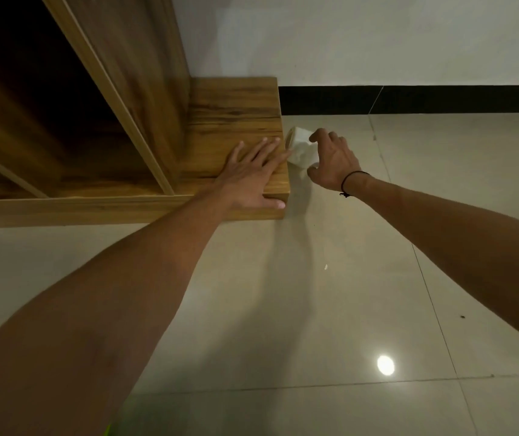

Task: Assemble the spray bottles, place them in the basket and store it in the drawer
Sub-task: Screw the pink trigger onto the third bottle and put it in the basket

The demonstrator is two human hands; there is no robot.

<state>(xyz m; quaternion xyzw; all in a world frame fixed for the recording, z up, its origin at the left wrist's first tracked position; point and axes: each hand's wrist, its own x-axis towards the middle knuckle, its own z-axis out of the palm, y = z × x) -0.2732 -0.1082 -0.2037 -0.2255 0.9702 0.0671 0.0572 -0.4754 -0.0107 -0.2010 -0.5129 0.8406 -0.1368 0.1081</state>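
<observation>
Left hand: the left hand [251, 177] lies flat on the top of the wooden base [239, 121], fingers straight and spread, pointing toward one o'clock, thumb along the base's near edge; it holds nothing.
Right hand: the right hand [333, 158] reaches in from four o'clock and curls its fingers and thumb round a white object [299, 146], thumb at the near side, fingers over the far side.
White object: sits at about twelve o'clock of the view's centre, just beside the right-hand edge of the wooden base, low over the floor [314, 309]; it is blurred and overexposed, so it may be the task's basket or a bottle, and I cannot tell which.
Wristband: a thin black cord [351, 180] circles the right wrist.
Wooden base: a low plank-topped block at eleven o'clock, part of a wooden frame [119, 89] whose dark opening fills the ten o'clock corner.
Floor: glossy pale tiles with a bright round lamp reflection [385, 365] at five o'clock.
Wall: a white wall [377, 36] with a black skirting strip [409, 99] runs across from one to three o'clock.
</observation>
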